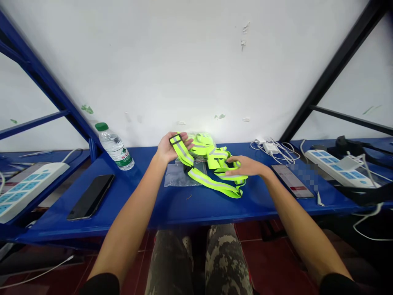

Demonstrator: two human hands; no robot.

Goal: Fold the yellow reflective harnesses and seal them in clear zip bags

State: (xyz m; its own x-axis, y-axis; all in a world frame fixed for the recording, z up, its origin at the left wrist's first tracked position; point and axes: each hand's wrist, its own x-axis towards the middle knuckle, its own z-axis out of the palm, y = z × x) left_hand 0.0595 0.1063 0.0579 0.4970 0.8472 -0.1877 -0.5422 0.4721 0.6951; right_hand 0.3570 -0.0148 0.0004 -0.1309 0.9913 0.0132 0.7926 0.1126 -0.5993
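A neon-yellow reflective strap (211,183) with a silver stripe is spread in loops over the blue table. My left hand (168,148) holds one end, where a black buckle (176,139) rests across the fingers. On the other side, my right hand (247,166) has its thumb and fingers around a folded part of the strap. More yellow strap (201,139) is bunched behind, close to the wall. Under the strap lies a clear plastic bag (175,176), partly covered.
A water bottle (115,146) with a green cap and a dark phone (91,197) are on the left. To the right are a lit phone (291,181) and white chargers with coiled cable (272,147). Power strips (337,168) lie beyond the table's sides. A white wall (196,73) rises behind.
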